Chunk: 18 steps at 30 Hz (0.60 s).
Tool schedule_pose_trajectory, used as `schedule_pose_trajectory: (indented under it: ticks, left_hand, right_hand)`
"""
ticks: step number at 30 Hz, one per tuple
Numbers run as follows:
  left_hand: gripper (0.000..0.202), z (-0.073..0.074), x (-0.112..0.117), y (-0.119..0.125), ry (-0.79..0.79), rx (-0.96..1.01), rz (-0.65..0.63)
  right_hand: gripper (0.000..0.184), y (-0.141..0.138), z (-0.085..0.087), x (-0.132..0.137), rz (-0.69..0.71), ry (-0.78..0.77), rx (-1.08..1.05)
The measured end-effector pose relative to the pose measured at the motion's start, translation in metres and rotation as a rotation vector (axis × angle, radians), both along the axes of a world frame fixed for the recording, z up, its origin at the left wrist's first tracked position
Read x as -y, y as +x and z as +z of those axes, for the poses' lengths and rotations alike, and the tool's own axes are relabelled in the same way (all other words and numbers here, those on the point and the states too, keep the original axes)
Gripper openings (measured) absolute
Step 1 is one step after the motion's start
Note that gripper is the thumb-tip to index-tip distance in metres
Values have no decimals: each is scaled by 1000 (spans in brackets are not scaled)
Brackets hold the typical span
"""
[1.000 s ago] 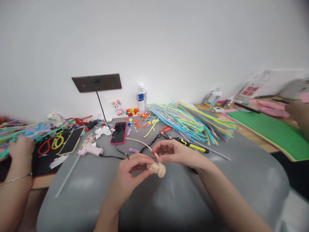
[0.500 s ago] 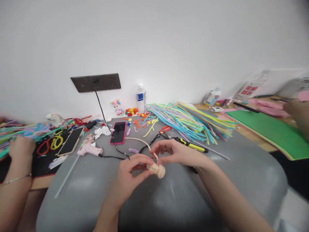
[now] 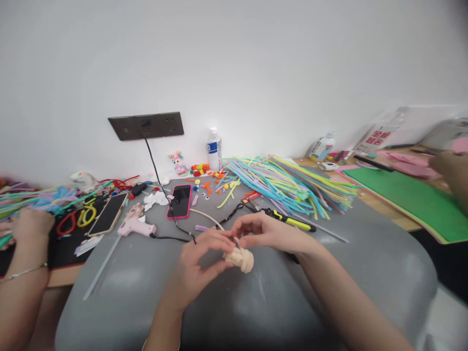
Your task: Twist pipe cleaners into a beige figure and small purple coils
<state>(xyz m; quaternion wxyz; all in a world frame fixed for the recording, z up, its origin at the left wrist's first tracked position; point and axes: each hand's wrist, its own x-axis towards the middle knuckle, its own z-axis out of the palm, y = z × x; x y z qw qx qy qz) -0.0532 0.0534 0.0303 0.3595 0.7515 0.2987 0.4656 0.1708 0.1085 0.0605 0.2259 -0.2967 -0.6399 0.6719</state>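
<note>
Between thumb and fingers, my left hand grips a cream-coloured bundle of wound pipe cleaner over the grey table. My right hand pinches the loose cream pipe cleaner close to the bundle; its tail arcs up and left toward the pink-cased phone. Wraps circle the bundle's right end. Fingers hide part of its left end. Just behind my right hand lies a yellow-and-black pair of pliers or cutters, partly covered by my wrist.
A pale pink glue gun with a black cord lies left. Many coloured pipe cleaners are heaped behind. A water bottle and small figurine stand by the wall. Other people's hands work left and right, near green sheets.
The wound bundle has shifted slightly right and down, its wrapped end showing more. The loose tail has drawn in a little lower. Both hands keep hold.
</note>
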Motion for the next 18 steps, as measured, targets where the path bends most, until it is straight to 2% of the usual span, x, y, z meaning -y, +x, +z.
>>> schedule_pose_trajectory:
  ticks: [8,18]
  left_hand:
    - [18,1,-4,0,-66,40,-84]
    - [19,5,-5,0,8,20,-115]
  right_hand:
    - [25,3,-1,-4,35,-38,-39]
    - [23,3,-9,-9,67,-53,-99]
